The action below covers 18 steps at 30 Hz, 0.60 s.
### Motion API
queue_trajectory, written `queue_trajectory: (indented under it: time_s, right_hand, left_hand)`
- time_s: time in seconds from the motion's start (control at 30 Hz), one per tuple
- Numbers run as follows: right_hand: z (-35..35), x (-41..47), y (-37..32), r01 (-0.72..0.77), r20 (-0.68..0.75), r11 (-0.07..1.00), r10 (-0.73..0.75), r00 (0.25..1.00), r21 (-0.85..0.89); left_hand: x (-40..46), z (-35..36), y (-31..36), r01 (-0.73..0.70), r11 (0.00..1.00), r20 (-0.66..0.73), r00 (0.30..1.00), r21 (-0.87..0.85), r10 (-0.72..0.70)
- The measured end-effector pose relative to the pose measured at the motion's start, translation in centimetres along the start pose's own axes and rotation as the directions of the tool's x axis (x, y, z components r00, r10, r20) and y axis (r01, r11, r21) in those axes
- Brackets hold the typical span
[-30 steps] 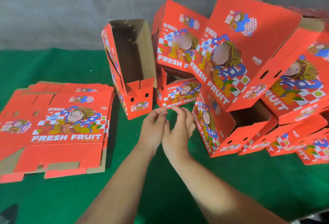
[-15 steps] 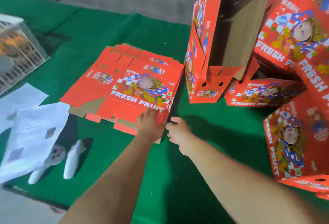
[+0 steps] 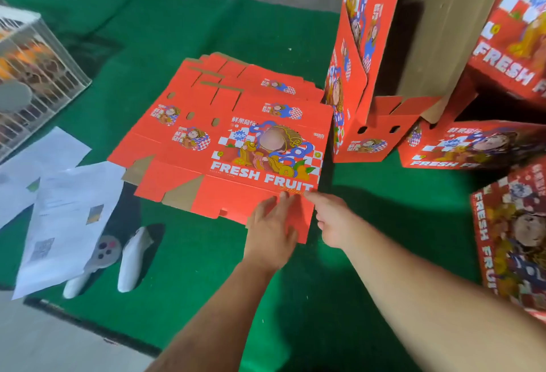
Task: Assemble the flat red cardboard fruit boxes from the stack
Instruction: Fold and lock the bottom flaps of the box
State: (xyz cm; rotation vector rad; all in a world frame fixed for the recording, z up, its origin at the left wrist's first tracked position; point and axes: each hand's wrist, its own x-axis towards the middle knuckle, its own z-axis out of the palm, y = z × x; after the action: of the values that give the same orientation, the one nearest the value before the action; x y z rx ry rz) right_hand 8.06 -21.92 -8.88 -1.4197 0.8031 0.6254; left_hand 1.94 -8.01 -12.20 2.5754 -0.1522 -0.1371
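Stack of flat red boxes lies on green mat, centre frame, "FRESH FRUIT" print up. Left hand rests flat on near flap of top sheet, fingers straight, gripping nothing. Right hand at stack's near right corner, forefinger on print edge; other fingers blurred, grip cannot be told. Assembled box stands just right of stack, open side showing brown inside, top cut off. More assembled boxes at right, blurred, cropped. White papers left; two white controllers partly under them.

Left hand and right hand touch the flat box stack.
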Motion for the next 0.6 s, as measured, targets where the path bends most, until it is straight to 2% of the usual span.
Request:
queue_trajectory:
  time_s: [0.1, 0.23, 0.3, 0.33, 0.4, 0.47, 0.5, 0.57, 0.6]
  right_hand:
    - [-0.1, -0.5, -0.3, 0.097, 0.008, 0.992, -0.098, 0.995, 0.077]
    - [-0.1, -2.0, -0.9, 0.288, 0.006, 0.957, -0.288, 0.958, 0.021]
    - [-1.0, -2.9, -1.4, 0.353, 0.011, 0.934, -0.354, 0.935, 0.049]
    - [-1.8, -3.4, -1.6, 0.376, 0.003, 0.925, -0.377, 0.926, 0.060]
    - [-3.9, -4.3, -1.7, 0.423, -0.006, 0.903, -0.424, 0.906, 0.076]
    - [-6.2, -5.3, -1.2, 0.462, 0.013, 0.879, -0.466, 0.885, 0.118]
    - [-7.4, -5.8, -0.9, 0.474, 0.026, 0.871, -0.481, 0.877, 0.132]
    - [-9.7, -6.9, -0.1, 0.479, 0.036, 0.866, -0.488, 0.872, 0.139]
    - [-10.8, -7.4, 0.4, 0.478, 0.033, 0.866, -0.487, 0.873, 0.145]
  left_hand:
    - [-0.9, -0.4, -0.5, -0.093, 0.980, -0.149, 0.987, -0.176, 0.067]
    - [-1.9, -1.7, -1.5, -0.128, 0.958, -0.272, 0.961, -0.255, 0.056]
    - [-1.9, -2.6, -2.4, -0.022, 0.965, -0.337, 0.939, -0.260, -0.069]
    - [-1.9, -3.3, -2.9, 0.091, 0.957, -0.347, 0.919, -0.274, -0.187]
    - [-1.9, -4.7, -4.4, 0.365, 0.871, -0.329, 0.820, -0.328, -0.468]
    - [-2.1, -6.0, -5.8, 0.505, 0.747, -0.273, 0.716, -0.432, -0.642]
    - [-2.3, -6.5, -6.5, 0.478, 0.710, -0.238, 0.717, -0.516, -0.655]
    - [-2.6, -7.1, -7.1, 0.324, 0.600, -0.159, 0.774, -0.732, -0.613]
    - [-2.9, -7.3, -7.0, 0.286, 0.546, -0.119, 0.799, -0.787, -0.589]
